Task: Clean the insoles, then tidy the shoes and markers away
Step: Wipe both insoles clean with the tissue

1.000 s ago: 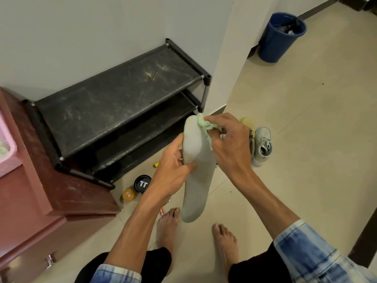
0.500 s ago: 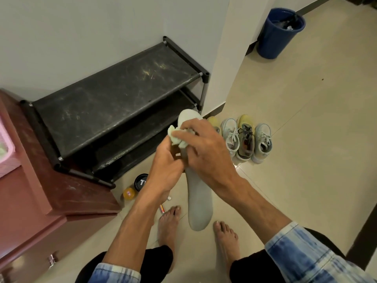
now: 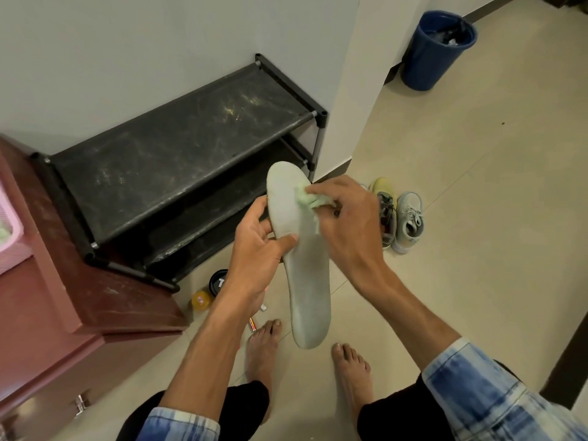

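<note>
My left hand (image 3: pixel 257 249) grips a pale grey-green insole (image 3: pixel 305 281) by its left edge, thumb across the face, holding it upright above the floor. Against the upper part of the insole my right hand (image 3: pixel 346 224) presses a crumpled light-green cloth (image 3: pixel 310 198), fingers curled round it. Pale sneakers (image 3: pixel 409 222) stand side by side on the floor to the right, partly hidden by my right hand. A marker (image 3: pixel 253 323) lies on the floor by my left foot, mostly covered by my left arm.
A black shoe rack (image 3: pixel 178 148) stands against the wall. A reddish-brown cabinet (image 3: pixel 79 297) is at the left. A black round tin (image 3: pixel 218 281) and a small yellow jar (image 3: pixel 201 299) sit on the floor beside the rack. A blue bin (image 3: pixel 436 49) stands far right.
My right hand with the cloth has slid from the insole's left edge to its right side near the top. The insole has tipped slightly and the view has shifted a little.
</note>
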